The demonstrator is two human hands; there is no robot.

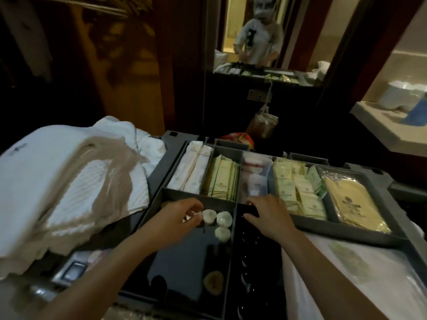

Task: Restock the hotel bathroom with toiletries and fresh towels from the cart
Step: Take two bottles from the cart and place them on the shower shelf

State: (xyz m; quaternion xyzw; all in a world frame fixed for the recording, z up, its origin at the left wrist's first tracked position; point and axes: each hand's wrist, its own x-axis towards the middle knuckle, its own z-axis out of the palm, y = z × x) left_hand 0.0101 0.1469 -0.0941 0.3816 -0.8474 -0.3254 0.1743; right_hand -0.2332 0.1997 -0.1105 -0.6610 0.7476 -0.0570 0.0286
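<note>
Three round white packets (223,218) lie in the near-left compartment of the tray (198,195), just right of the left hand (178,219). Its curled fingers touch the nearest packet; whether they pinch it I cannot tell. The right hand (269,215) rests spread on the divider, farther away.

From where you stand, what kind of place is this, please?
Most likely a hotel room, by its bathroom: a housekeeping tray holds packaged toiletries, folded white towels lie to its left, and a washbasin counter shows at right.
</note>
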